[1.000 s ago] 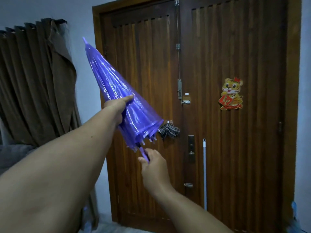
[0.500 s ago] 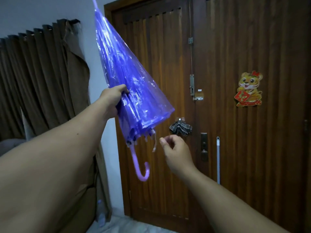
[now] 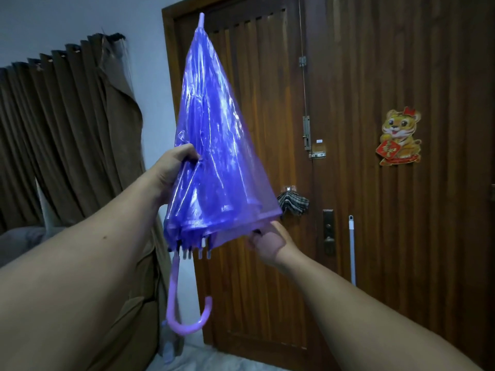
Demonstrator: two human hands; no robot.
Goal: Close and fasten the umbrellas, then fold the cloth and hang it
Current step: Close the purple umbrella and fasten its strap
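Left hand [image 3: 171,170]: bare; no glove, ring or band visible; knuckles and the back of the hand show, fingertips hidden.
Left forearm [image 3: 88,253]: bare from the near edge to the wrist; no sleeve, watch or bracelet; one small dark mole on the upper surface, mid-length.
Right hand [image 3: 270,245]: bare; no glove or ring visible; its shape partly blurred.
Right forearm [image 3: 361,311]: bare from the near right corner to the wrist; no sleeve, watch or strap.
Clothing: none in view on either arm.
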